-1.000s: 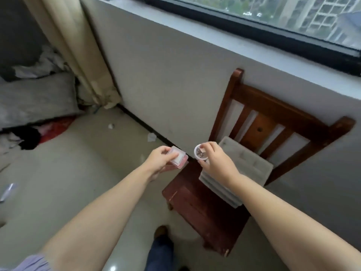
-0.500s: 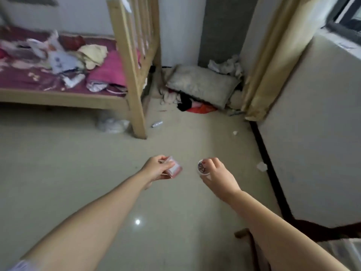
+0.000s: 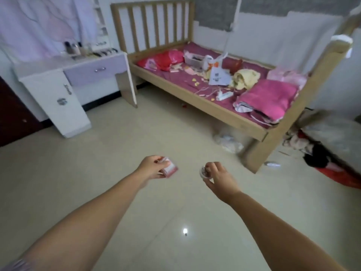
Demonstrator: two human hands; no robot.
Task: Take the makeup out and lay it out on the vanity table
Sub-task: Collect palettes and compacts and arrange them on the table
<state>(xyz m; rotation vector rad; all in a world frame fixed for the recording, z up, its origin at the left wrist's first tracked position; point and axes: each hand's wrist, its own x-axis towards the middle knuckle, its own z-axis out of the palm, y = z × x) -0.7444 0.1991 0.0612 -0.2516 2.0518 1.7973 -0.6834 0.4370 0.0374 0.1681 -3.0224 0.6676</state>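
Two bare forearms reach forward over a pale tiled floor (image 3: 117, 145), and each of the hands carries a piece of makeup. The left hand (image 3: 151, 166) has its fingers curled round a small pink box (image 3: 170, 169), thumb on top. The right hand (image 3: 218, 176) pinches a small round white jar (image 3: 204, 172) from above; its lid markings are too blurred to read. The two hands are near each other but apart, both in the air above the floor.

Farther off, at the upper left, stands the vanity counter (image 3: 39, 67) — white, with a lilac drawer front and a cupboard door below. Along its far edge sits a row of bottles (image 3: 75, 48) and small dark items, too blurred to name. To its right, a wooden bed (image 3: 205, 106) with a magenta sheet holds scattered bags, folded pink cloth (image 3: 271, 98) and a yellow bundle.
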